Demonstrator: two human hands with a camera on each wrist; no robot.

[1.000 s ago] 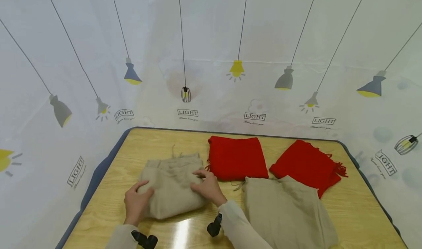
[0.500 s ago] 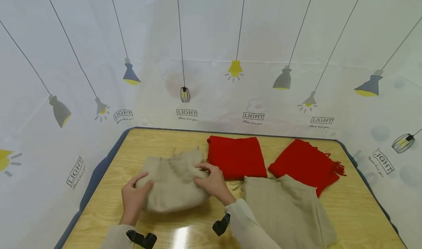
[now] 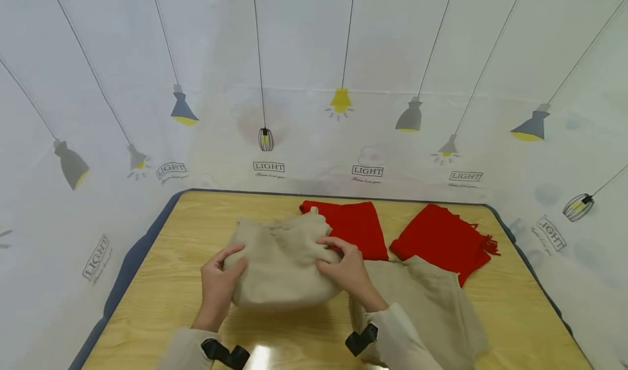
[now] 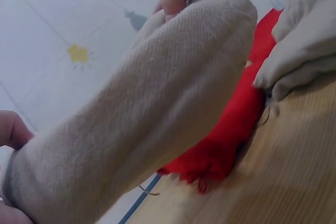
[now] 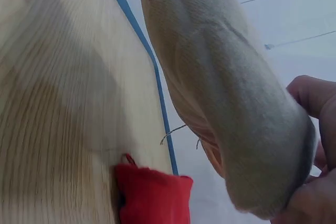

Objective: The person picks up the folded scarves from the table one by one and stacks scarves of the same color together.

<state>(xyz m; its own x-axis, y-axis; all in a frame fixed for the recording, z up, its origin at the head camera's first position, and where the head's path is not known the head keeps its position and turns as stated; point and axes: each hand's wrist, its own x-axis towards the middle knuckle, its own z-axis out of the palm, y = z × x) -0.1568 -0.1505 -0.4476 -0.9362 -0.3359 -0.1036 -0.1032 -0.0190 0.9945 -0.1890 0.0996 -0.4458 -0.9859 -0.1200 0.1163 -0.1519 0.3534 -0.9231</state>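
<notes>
A folded beige scarf [image 3: 284, 272] with a few loose fringe strands is held up off the table between both hands. My left hand [image 3: 219, 283] grips its left end, thumb on the near face. The right hand [image 3: 348, 269] pinches its right end the same way. In the left wrist view the scarf [image 4: 131, 103] spans between the hands, its rounded folded edge toward the camera. The right wrist view shows the scarf [image 5: 220, 93] raised above the wood, strands hanging from it. The fingers behind the cloth are hidden.
A folded red scarf [image 3: 360, 228] lies behind the raised beige one and is partly covered by it. To its right lies a second red scarf [image 3: 436, 239] with fringe. Another beige scarf [image 3: 417, 304] lies front right on the wooden table [image 3: 162, 288]. Printed sheeting surrounds the table.
Both hands have lifted the beige scarf off the table and carried it to the right. It now overlaps the nearer red scarf in view. The other scarves stay put; the head view shifted slightly.
</notes>
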